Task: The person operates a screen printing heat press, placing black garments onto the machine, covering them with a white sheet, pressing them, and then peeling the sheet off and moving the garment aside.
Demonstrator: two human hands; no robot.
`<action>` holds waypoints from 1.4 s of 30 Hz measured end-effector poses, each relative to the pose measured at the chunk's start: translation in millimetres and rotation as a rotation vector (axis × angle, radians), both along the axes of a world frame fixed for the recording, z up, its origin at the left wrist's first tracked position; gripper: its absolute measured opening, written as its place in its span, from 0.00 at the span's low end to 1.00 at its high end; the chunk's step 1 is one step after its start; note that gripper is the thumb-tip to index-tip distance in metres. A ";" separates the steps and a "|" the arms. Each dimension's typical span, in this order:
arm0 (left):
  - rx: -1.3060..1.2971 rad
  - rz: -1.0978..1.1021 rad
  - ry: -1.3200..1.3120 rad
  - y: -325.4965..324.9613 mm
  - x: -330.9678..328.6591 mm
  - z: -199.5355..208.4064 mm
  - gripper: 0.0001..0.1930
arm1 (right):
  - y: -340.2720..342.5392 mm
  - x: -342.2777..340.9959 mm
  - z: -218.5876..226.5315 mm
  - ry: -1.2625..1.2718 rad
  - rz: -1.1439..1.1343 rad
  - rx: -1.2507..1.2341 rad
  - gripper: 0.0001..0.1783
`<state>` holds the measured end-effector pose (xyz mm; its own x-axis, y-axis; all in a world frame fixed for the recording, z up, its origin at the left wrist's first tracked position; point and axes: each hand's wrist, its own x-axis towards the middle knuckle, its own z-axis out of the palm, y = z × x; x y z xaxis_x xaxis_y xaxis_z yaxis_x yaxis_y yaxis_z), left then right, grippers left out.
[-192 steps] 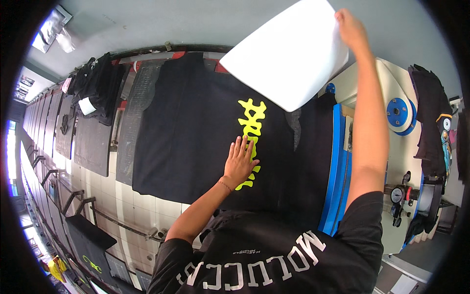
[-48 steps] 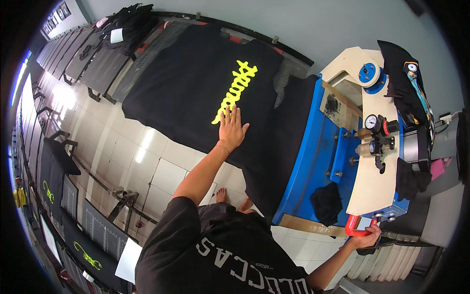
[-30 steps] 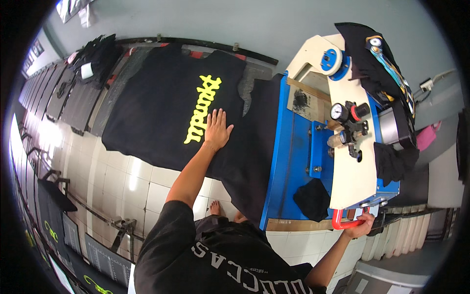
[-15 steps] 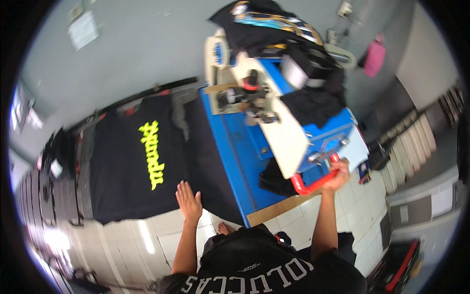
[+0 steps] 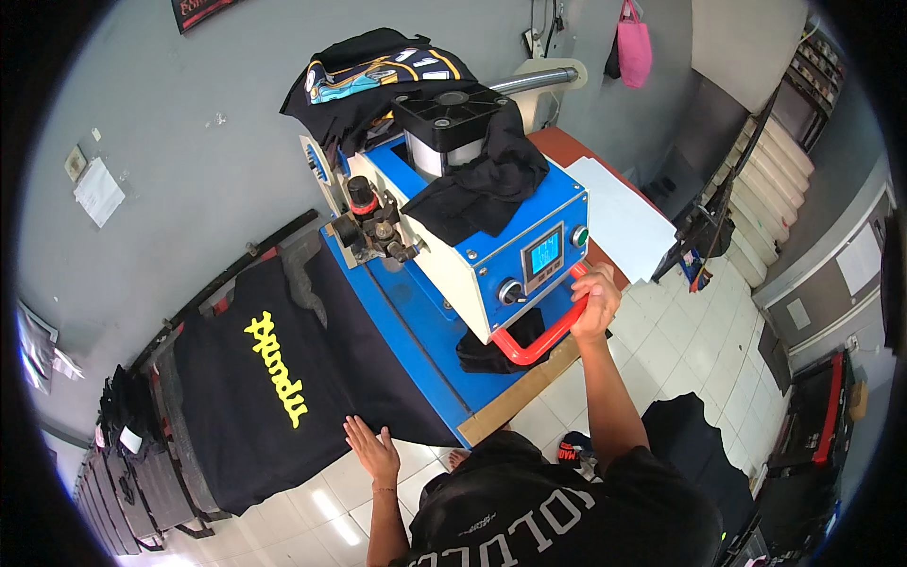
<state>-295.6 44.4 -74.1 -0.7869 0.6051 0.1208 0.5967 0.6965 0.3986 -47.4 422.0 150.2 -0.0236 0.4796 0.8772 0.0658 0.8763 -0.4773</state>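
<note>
My right hand [image 5: 592, 300] is wrapped round the red handle [image 5: 531, 352] of a blue and cream heat press [image 5: 510, 283], at the right end of its bar. The press has a lit display and a black dial on its front panel. My left hand [image 5: 374, 454], fingers stretched out, lies at the near edge of a black T-shirt [image 5: 227, 397]. Bright yellow lettering [image 5: 277, 370] shows on that shirt, which is spread flat to the left of the press. A bunched black cloth [image 5: 487, 352] sits under the press head, partly hidden by it.
Black cloth [image 5: 482, 180] drapes over the top of the press, with a printed black garment [image 5: 378, 80] behind. White sheets [image 5: 614, 217] lie to its right. A wooden strip [image 5: 520, 395] edges the blue base. Black fabric [image 5: 699, 454] stands right of me; racks [image 5: 142, 482] stand at left.
The view has swung, so the press and shirt sit further left and the panel now shows sharply. My right hand stays on the handle; my left stays at the shirt's edge.
</note>
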 end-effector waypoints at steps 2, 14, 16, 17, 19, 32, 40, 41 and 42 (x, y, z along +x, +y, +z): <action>0.006 0.001 0.004 -0.8 -0.5 -2.2 0.36 | -0.5 -0.5 0.8 -0.007 0.001 -0.001 0.20; 0.221 0.062 0.074 2.0 8.6 -4.6 0.28 | -0.9 0.2 1.0 -0.045 -0.042 -0.033 0.18; 0.359 0.179 -0.041 3.0 19.9 -11.3 0.23 | 0.9 0.1 0.1 -0.047 -0.037 -0.024 0.18; 0.427 0.276 -0.199 5.1 27.7 -14.4 0.20 | 1.7 0.1 0.2 -0.042 -0.028 -0.006 0.18; 0.705 0.413 -0.508 0.1 28.9 -47.7 0.18 | 1.8 -3.2 3.4 -0.027 0.009 0.026 0.19; 1.225 0.249 -1.586 -1.0 0.8 -59.9 0.22 | 30.1 6.0 -5.0 -0.109 0.034 0.156 0.23; 1.043 0.288 -1.617 -30.8 17.5 -36.4 0.20 | 95.6 56.2 -9.7 -0.194 -0.031 -0.022 0.21; 1.007 0.298 -1.614 -35.5 21.2 -32.5 0.21 | 104.1 63.7 -9.3 -0.189 -0.055 -0.080 0.21; 0.971 0.308 -1.611 -39.5 25.0 -28.7 0.21 | 112.5 72.4 -8.2 -0.184 -0.079 -0.137 0.21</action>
